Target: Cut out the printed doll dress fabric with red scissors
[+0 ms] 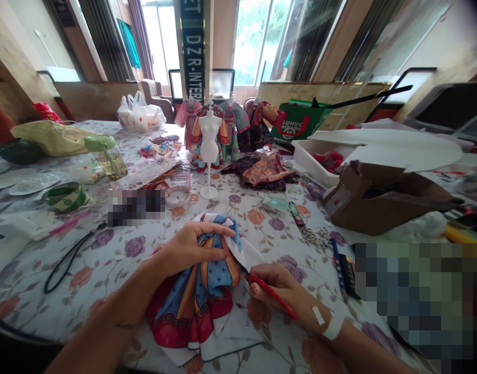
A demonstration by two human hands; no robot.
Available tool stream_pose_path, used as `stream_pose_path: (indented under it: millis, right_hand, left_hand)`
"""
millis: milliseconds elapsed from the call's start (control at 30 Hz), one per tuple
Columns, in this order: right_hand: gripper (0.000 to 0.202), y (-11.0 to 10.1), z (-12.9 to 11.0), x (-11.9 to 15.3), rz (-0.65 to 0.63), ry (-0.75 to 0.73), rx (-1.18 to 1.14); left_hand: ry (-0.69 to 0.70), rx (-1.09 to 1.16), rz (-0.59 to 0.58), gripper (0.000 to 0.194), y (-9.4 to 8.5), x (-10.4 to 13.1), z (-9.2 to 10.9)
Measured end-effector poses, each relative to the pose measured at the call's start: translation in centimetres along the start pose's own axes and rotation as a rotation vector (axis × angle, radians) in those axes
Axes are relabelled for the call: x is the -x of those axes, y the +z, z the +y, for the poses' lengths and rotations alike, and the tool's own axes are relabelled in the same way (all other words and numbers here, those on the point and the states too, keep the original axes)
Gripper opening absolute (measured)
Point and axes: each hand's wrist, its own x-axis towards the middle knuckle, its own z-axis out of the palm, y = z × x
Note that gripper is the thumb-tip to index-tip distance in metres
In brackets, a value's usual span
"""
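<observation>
A patterned cloth (218, 272) in blue, orange and red, with white edges, lies bunched on the floral tablecloth near the front. My left hand (197, 241) is closed on the upper part of this cloth, thumb and fingers pinching a fold. To its right, my right hand (275, 285) grips a red-handled tool (279, 300), which looks like small scissors or snips. The tool's dark tip is beside the cloth's white edge; whether it touches cannot be made out. A white strip and a white band are on my right wrist.
Behind the cloth stands a white mannequin (209, 137), with dressed small mannequins farther back. A cardboard box (363, 208) and white tray (312, 163) are at right. Tape rolls (67, 197), a lidded jar (108, 158) and a black strap (63, 267) lie left.
</observation>
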Motion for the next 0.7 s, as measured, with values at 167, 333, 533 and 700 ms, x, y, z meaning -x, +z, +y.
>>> stream_pose_path:
  millis: [167, 333, 533, 700]
  right_hand:
    - [0.043, 0.21, -0.37, 0.04, -0.006, -0.002, 0.006]
    - [0.043, 0.11, -0.27, 0.0, 0.002, 0.015, 0.002]
    - [0.042, 0.12, -0.19, -0.02, 0.001, 0.019, -0.01]
    - [0.042, 0.03, -0.03, -0.13, -0.003, 0.027, -0.011]
  left_hand:
    - [-0.013, -0.004, 0.006, 0.039, 0.02, 0.03, 0.01]
    - [-0.013, -0.003, 0.005, 0.039, 0.06, 0.06, 0.12]
    - [-0.003, -0.033, 0.003, 0.039, 0.01, 0.08, 0.11]
    - [-0.001, -0.044, 0.002, 0.04, 0.0, 0.1, 0.05]
